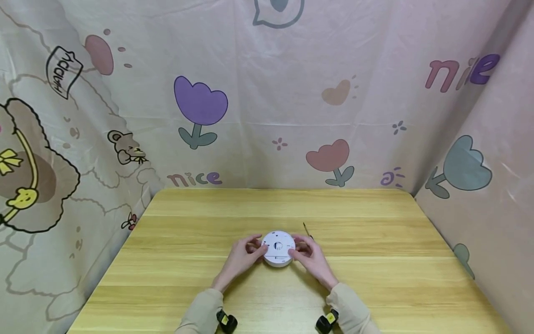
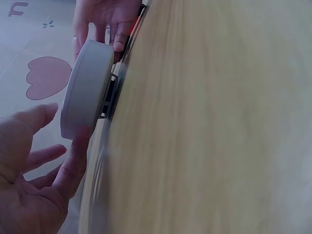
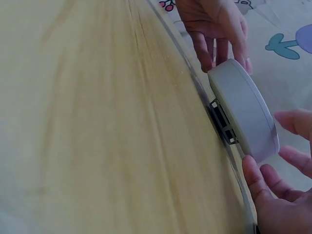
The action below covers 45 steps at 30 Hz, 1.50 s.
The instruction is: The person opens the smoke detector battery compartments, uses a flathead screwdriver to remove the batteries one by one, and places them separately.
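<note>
Both hands hold a round white device by its opposite edges, low over the wooden table. Its upper face carries small dark markings, slots and a ring at the centre. The left hand grips the left edge, thumb on the top face and fingers around the side. On the right edge, the right hand does the same. From the side, the wrist views show a thick pale rim, with a black frame-like part under the device, close to the tabletop. Just beyond the right hand lies a thin dark tool, partly hidden by the fingers.
The wooden table reaches back to a curtain printed with flowers and words, which also hangs at both sides. Black wrist-worn units with yellow labels sit at the left sleeve and right sleeve.
</note>
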{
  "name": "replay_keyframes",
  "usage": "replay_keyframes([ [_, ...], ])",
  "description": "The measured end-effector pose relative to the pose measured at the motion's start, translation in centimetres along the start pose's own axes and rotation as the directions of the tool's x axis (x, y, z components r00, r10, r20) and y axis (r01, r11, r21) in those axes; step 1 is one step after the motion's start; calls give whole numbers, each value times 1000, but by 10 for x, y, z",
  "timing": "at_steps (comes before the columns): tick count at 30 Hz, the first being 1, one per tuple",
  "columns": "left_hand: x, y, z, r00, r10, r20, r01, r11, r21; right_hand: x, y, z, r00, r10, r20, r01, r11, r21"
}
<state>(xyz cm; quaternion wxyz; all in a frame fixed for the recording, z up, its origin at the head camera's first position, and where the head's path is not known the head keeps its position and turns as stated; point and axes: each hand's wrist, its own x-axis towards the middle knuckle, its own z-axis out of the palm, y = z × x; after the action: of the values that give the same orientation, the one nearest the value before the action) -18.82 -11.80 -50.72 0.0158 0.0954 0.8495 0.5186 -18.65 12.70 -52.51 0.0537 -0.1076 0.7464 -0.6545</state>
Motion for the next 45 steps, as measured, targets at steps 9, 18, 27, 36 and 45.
replay_keyframes([
  [9,1,4,-1,1000,-4,-24,3,998,-66,1,-5,-2,998,-45,43,47,998,-51],
  [18,0,10,1,999,37,-24,-38,997,-65,2,-8,-7,990,-78,121,88,993,-77],
  [27,0,9,6,994,83,66,-77,993,-88,7,-4,-8,983,-66,172,80,994,-71],
  [36,0,8,8,992,93,86,-86,993,-81,7,-4,-6,981,-57,185,67,996,-50],
  [45,1,7,9,991,85,101,-77,994,-76,6,-3,-6,982,-57,180,62,998,-24],
])
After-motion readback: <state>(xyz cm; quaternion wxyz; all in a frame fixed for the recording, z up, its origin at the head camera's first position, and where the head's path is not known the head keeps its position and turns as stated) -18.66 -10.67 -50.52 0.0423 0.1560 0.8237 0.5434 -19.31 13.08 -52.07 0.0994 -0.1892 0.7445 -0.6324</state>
